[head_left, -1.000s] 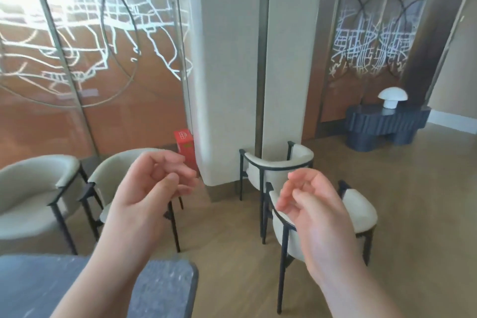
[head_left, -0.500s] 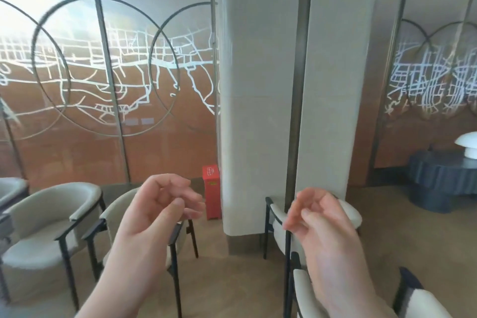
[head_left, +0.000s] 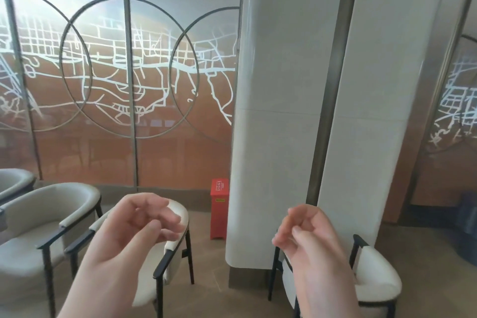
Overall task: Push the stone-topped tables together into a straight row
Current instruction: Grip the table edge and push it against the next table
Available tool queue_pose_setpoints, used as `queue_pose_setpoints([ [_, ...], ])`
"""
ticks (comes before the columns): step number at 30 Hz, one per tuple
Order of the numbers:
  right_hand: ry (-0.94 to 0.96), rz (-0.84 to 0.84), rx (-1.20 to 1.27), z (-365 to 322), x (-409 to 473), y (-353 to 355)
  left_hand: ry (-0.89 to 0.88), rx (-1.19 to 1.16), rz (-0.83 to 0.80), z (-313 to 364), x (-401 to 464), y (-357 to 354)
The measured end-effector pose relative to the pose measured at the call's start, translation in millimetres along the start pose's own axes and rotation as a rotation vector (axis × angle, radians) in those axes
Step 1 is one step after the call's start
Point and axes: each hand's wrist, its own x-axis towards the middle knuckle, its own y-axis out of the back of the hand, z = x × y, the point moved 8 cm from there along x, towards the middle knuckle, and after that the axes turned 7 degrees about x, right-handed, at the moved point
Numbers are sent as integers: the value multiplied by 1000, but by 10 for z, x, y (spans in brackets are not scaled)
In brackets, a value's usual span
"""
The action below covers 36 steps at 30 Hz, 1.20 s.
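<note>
No stone-topped table shows in the head view at this moment. My left hand is raised in the air at lower left, fingers loosely curled, holding nothing. My right hand is raised at lower right, fingers also loosely curled and empty. Both hands hover in front of the chairs and touch nothing.
A wide white pillar stands straight ahead, with a red box at its left foot. Cream armchairs with dark frames stand at the left, behind my left hand, and at the right. A glass wall with map lines runs behind.
The view has tilted up and turned left; the grey stone tabletop seen at bottom left a second ago has dropped out of view. Both hands stay raised and empty.
</note>
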Motion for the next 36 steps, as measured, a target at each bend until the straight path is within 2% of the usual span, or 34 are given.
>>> queue_pose_setpoints([
  [11, -42, -162, -31, 1247, 1484, -895, -3, 43, 176, -1077, 1214, 958],
  [15, -46, -226, -22, 1736, 1878, -1226, 21, 106, 237, -1343, 1495, 1299],
  [22, -164, -392, 87, 2790, 2597, -1847, 25, 274, 404, -1708, 1797, 1944],
  [32, -323, -583, 244, 4060, 4142, -2339, 40, 474, 595, -2710, 2729, 2035],
  [36, -407, -642, 345, 4455, 4506, -2697, 28, 556, 648, -2822, 3015, 2165],
])
